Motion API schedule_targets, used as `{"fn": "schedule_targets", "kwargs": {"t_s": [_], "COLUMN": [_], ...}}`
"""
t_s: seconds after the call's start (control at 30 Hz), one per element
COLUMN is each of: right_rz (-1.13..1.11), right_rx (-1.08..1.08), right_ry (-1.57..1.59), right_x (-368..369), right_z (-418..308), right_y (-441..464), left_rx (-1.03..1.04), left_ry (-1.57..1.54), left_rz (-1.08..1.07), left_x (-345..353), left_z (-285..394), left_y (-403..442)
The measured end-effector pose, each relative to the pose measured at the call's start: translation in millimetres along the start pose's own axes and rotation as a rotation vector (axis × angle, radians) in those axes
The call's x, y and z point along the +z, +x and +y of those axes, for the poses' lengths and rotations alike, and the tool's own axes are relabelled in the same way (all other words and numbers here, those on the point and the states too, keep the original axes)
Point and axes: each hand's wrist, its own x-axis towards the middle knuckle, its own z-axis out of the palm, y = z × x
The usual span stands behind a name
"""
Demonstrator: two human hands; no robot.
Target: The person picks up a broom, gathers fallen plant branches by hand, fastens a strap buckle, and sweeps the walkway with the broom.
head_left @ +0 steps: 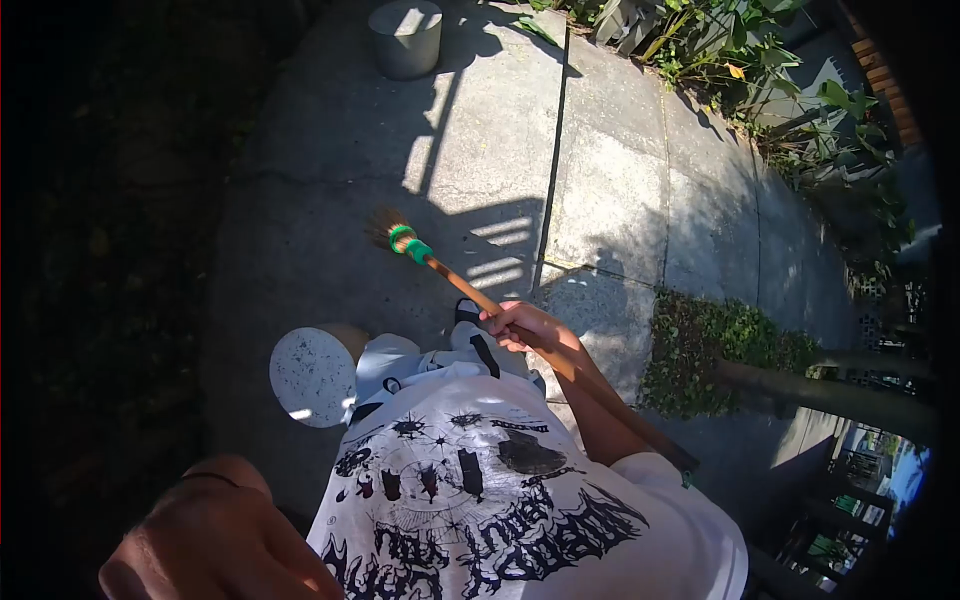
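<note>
My right hand (514,326) is closed round the brown wooden handle of a broom (470,291). The handle slants back along my right forearm. At its far end, green bands (408,243) bind thin brown bristles, which are over the shaded paving. Close to the camera at the lower left is my left hand (205,535), raised and apart from the broom. It looks bent, but its fingers are hidden, so I cannot tell what they do. A dark thin band crosses the skin there.
Grey concrete paving (490,150) with joints stretches ahead. One round concrete stool (312,375) stands beside my left leg, another cylindrical block (405,45) farther ahead. Leafy plants (690,45) line the upper right. A tree trunk (830,388) rises from a planted patch (735,335) at right.
</note>
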Motion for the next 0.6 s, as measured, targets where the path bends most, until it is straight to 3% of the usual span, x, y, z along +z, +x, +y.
{"fn": "schedule_targets", "kwargs": {"t_s": [0.13, 0.17, 0.2, 0.23, 0.27, 0.33, 0.37, 0.4, 0.47, 0.5, 0.53, 0.57, 0.6], "right_rz": [-0.109, -0.108, -0.116, -0.11, -0.101, -0.058, -0.195, -0.24, -0.102, -0.06, -0.08, -0.034, 0.009], "right_rx": [0.072, 0.06, 0.043, 0.007, -0.02, 0.045, 0.113, 0.136, 0.018, -0.012, -0.18, -0.354, -0.518], "right_ry": [-0.063, -0.055, -0.053, -0.106, -0.156, -0.431, -0.367, -0.456, -0.624, -1.123, -1.535, -1.352, -1.16], "right_x": [-5, 4, 13, 34, 57, 87, 93, 107, 173, 148, 171, 194, 232], "right_z": [-58, -67, -80, -98, -114, -156, -171, -190, -229, -237, -264, -283, -299], "right_y": [46, 59, 77, 89, 96, 129, 158, 172, 174, 228, 222, 207, 182], "left_rx": [0.452, 0.222, 0.004, -0.354, -0.463, -0.437, -0.579, -0.539, -0.469, -0.46, -0.667, -0.873, -0.876], "left_ry": [-0.546, -0.244, 0.306, 0.693, 0.752, 0.851, 0.897, 0.915, 0.595, 0.598, 0.615, 0.625, 0.758], "left_rz": [0.371, 0.525, 0.556, 0.439, 0.442, 0.579, 0.635, 0.68, 0.661, 0.658, 0.552, 0.436, 0.399], "left_x": [-56, -75, -96, -111, -125, -173, -197, -224, -273, -301, -327, -351, -374], "left_z": [-83, -108, -151, -170, -209, -289, -323, -347, -384, -388, -391, -393, -385], "left_y": [-19, -24, -35, -19, -22, -52, -74, -89, -117, -129, -141, -153, -172]}}
